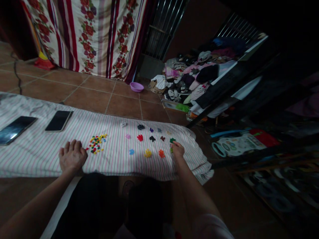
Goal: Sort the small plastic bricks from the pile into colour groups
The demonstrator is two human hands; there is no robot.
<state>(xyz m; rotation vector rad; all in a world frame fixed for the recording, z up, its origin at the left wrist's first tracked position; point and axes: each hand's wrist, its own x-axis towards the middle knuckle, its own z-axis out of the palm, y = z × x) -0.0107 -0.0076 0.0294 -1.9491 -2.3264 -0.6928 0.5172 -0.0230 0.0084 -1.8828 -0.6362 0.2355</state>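
Observation:
My left hand lies palm down on the striped cloth, fingers extended, beside a mixed pile of small coloured pieces. Out to the right, my right hand has its fingertips pinched at the dark green pieces; whatever is between them is too small to make out. Lighter green pieces show partly behind that hand. Small single-colour piles stand in rows to its left, among them orange, yellow, light blue, red, black, brown and pink.
Two phones lie at the left of the cloth-covered surface. Beyond it, a purple basin rests on the tiled floor near a floral curtain. A heap of clothes and a dark rack fill the right side.

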